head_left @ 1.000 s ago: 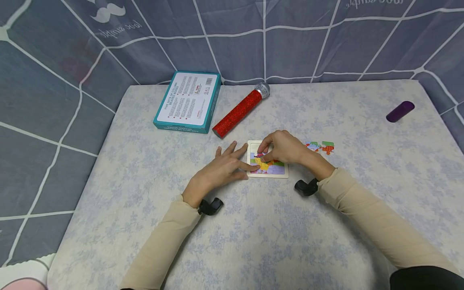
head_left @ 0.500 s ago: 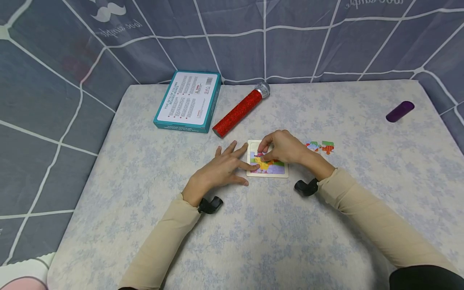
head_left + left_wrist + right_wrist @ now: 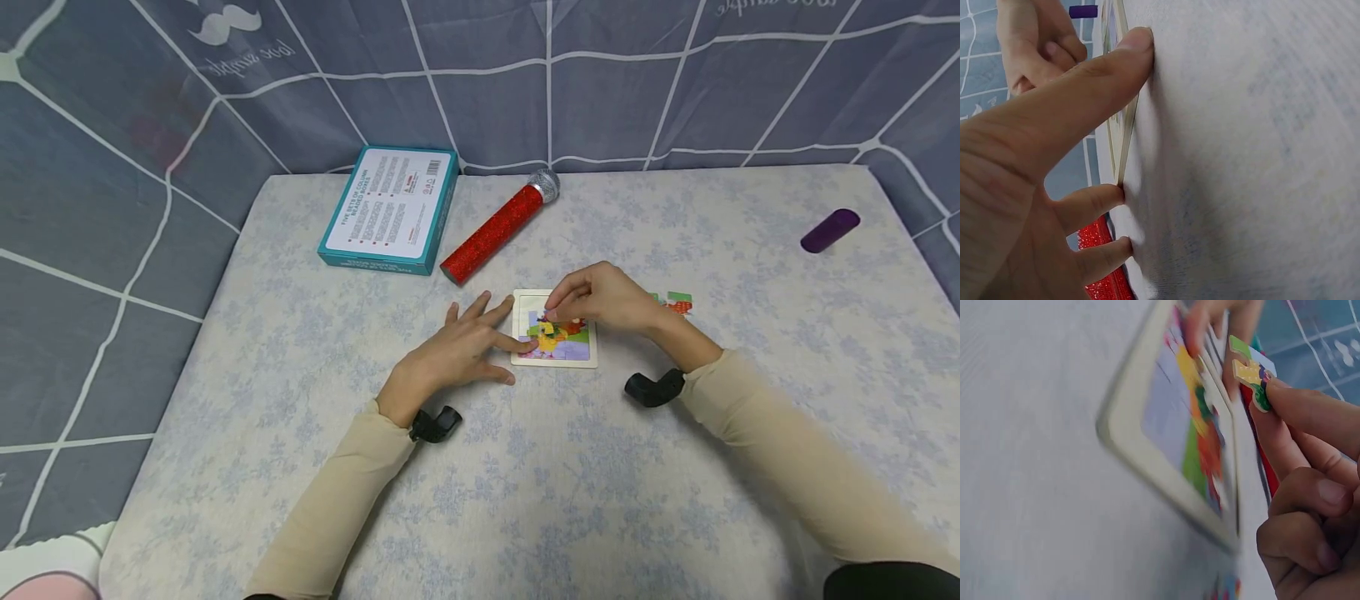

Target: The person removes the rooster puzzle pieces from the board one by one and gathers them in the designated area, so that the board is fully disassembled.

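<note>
A small jigsaw puzzle in a pale tray point(image 3: 558, 363) lies on the table, with coloured pieces filling its lower part. My right hand point(image 3: 607, 298) is over the tray's right side, pinching a puzzle piece point(image 3: 1249, 373) between thumb and finger. That piece is yellow, green and light blue, and is held above the tray in the right wrist view. My left hand point(image 3: 461, 352) is spread at the tray's left edge, one finger reaching onto the puzzle. In the left wrist view its thumb point(image 3: 1135, 47) is extended and other fingertips rest at the tray's edge and on the cloth.
Several loose puzzle pieces point(image 3: 680, 301) lie right of the tray, partly hidden by my right hand. Beyond the tray are a red glittery toy microphone point(image 3: 491, 236) and a teal-edged box point(image 3: 390, 204). A purple cylinder point(image 3: 829, 231) lies at the far right.
My right hand has drawn back slightly up and to the right, lifting the puzzle piece from the puzzle. More of the puzzle's picture shows. My left hand has stayed in place.
</note>
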Available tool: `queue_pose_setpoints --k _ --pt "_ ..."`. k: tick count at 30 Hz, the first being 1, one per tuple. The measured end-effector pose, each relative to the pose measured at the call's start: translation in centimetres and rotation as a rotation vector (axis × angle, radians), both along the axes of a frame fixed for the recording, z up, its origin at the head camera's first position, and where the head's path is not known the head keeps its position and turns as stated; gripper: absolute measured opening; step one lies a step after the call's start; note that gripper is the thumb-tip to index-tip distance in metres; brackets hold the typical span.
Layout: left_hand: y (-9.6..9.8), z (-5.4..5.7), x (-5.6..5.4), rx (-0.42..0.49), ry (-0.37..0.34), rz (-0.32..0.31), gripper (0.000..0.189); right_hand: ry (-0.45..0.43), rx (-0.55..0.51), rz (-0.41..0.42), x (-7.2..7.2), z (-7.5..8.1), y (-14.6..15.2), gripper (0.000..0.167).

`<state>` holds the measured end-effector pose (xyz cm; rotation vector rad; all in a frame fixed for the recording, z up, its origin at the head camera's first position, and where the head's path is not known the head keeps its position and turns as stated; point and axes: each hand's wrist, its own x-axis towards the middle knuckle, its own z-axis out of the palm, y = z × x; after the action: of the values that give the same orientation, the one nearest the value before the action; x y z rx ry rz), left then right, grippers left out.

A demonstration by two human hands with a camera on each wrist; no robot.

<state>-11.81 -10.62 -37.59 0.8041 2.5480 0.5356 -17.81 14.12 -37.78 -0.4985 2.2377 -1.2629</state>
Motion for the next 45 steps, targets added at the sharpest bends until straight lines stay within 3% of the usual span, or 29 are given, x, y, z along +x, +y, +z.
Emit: queue_pose_setpoints --k 8,15,33,37,45 --pt "0.2 -0.1 0.0 -0.013 -0.004 0.005 0.057 -0.055 0.120 -0.124 1.0 1.3 5.6 0.028" --pt "0.2 -0.2 0.1 -0.014 0.004 0.009 0.056 -0.082 0.209 -0.169 1.8 1.0 8.6 0.031" --pt "0.2 -0.4 0.5 0.002 -0.002 0.022 0.058 0.137 0.313 -0.154 2.8 0.0 7.0 0.007" --pt "0.1 -0.4 0.6 0.003 -0.010 0.024 0.058 0.170 0.309 -0.129 2.8 0.2 6.8 0.004" --pt "0.1 -0.2 0.3 0.006 0.013 0.022 0.058 0.316 0.258 -0.108 2.0 1.1 4.3 0.008"
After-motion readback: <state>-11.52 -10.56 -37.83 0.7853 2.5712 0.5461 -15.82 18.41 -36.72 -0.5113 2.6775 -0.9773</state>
